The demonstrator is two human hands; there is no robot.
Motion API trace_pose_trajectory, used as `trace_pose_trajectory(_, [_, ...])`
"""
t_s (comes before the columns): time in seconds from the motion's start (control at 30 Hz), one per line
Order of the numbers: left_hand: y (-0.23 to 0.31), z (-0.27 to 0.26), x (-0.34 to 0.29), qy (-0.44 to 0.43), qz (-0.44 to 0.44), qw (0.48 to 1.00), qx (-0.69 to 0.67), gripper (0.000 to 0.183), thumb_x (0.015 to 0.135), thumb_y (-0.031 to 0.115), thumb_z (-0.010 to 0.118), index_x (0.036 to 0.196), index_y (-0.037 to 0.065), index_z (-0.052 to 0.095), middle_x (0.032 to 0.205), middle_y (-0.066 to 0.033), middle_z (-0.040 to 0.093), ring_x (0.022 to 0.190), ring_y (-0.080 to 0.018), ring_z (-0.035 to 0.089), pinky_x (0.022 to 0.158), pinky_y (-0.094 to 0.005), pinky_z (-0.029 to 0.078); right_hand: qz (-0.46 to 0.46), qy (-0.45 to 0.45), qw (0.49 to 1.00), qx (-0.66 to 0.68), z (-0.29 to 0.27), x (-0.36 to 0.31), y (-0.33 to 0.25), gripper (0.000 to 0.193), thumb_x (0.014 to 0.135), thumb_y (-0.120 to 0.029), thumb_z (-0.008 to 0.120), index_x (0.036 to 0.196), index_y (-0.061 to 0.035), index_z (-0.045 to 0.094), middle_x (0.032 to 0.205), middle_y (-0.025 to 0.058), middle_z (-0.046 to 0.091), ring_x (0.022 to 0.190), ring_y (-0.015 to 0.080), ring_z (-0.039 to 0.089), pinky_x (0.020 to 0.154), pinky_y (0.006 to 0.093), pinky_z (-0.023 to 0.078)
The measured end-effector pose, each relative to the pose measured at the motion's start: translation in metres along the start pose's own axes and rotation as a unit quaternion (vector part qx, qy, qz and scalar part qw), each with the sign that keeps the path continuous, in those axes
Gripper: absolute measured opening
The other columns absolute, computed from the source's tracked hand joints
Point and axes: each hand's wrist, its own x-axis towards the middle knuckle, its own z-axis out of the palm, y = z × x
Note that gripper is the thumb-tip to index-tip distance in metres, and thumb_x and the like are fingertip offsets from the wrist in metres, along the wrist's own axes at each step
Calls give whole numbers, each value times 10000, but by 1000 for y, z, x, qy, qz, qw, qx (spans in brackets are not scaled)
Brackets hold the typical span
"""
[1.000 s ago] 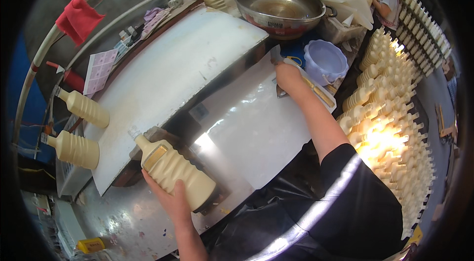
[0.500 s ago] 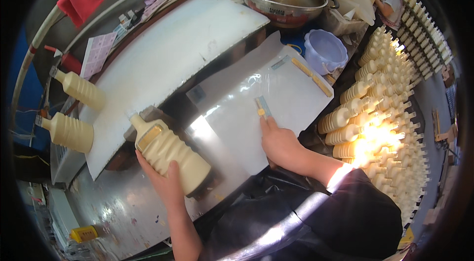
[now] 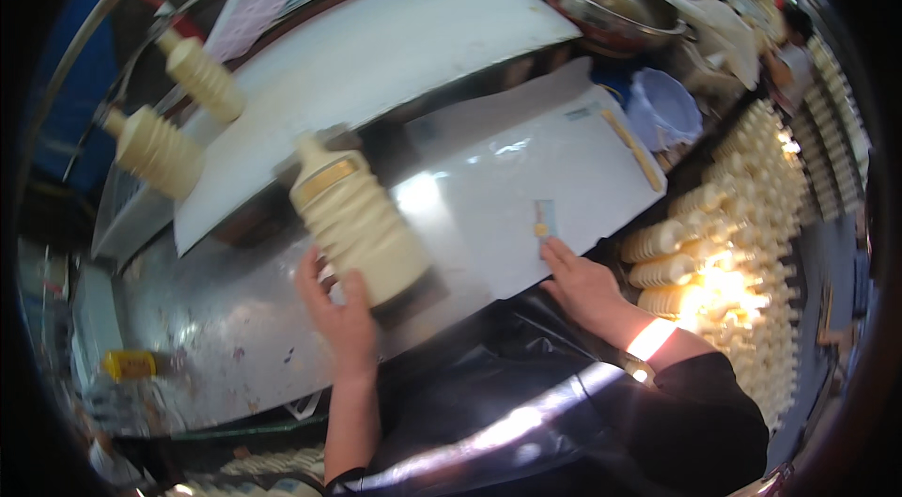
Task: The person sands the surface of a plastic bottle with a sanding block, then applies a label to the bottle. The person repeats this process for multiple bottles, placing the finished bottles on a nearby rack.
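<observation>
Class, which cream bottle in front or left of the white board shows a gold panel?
The bottle at the left hand; the two bottles left of the white board show none.

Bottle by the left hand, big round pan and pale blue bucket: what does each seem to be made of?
Bottle: probably moulded plastic, fairly matte, judging by its even cream colour and ribbed body.
Pan: metal by the look, perhaps steel; its grey inside and rim have a metallic sheen.
Bucket: likely plastic, given its uniform tint; blur leaves its finish open.
</observation>
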Motion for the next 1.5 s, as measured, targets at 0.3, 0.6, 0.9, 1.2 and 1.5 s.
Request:
trace_pose_trajectory(0.3, [38,2,-39,-7,276,945,174,361,762,119,790,1098,65,667,1093,-132,595,999,-312,577,864,-399,463,44,-33,978,201,-11,13,7,295,870,-70,660,1150,1,720,1006,128,754,633,176,669,581,321,536])
trace_pose_trajectory(0.6, [64,35,-36,-37,312,927,205,306,690,127,811,944,68,652,976,-113,619,861,-336,607,743,-429,501,127,-146,732,653,-68,78,-100,358,945,-68,541,1255,42,681,869,87,739,589,75,571,578,214,484])
trace_pose_trajectory(0.9, [72,11,-35,-57,-135,962,-230,146,892,27,720,1030,-3,684,875,-55,696,709,-110,623,675,-255,512,29,-174,784,595,-61,107,-105,514,889,-55,694,1387,-21,573,1258,102,579,702,54,579,610,218,492])
trace_pose_trajectory(1.2, [60,-4,-29,-38,-257,886,-385,144,926,24,658,1067,45,644,865,-42,674,688,-96,596,605,-219,461,63,-211,742,633,-44,113,-108,137,967,-166,699,953,-30,693,794,-14,676,646,21,556,573,188,431])
trace_pose_trajectory(1.5, [52,-12,-25,-20,-270,868,-417,235,881,-35,688,1084,56,615,755,23,549,558,-36,418,469,-191,281,44,-205,737,643,-44,124,-106,134,972,-132,675,975,2,674,908,81,743,814,90,667,735,229,502])
